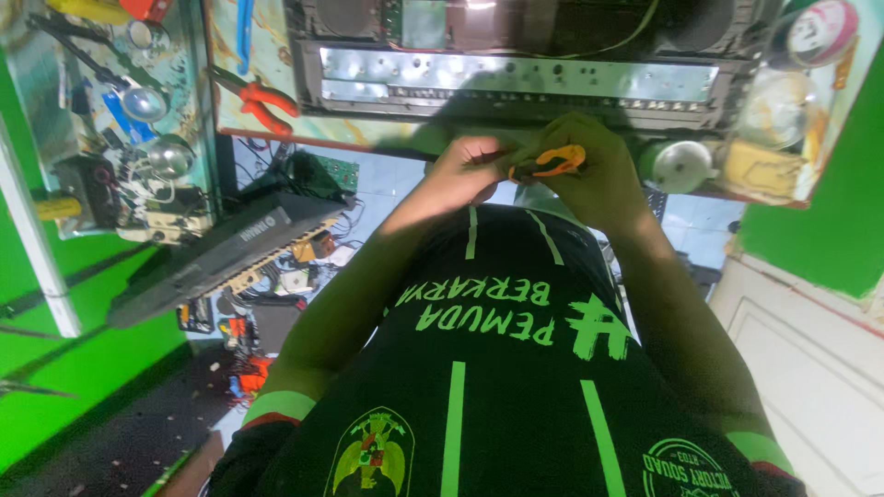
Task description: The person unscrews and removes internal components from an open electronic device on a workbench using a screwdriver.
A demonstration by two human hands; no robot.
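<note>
Both hands meet at twelve o'clock of the black green-striped shirt (497, 368): right hand (599, 179) wrapped around orange-handled black pliers (552, 163), left hand (465, 170) pinched at their tip (whatever it grips is hidden). Silver perforated metal chassis (516, 78) lies just above. Judging by this, steady elbows and a light squeeze would serve best.

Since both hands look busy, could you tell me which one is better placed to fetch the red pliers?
Probably the left. The left hand lies nearer the red pliers on the bench, and the right hand is wrapped around the orange tool, which the left only touches.
</note>
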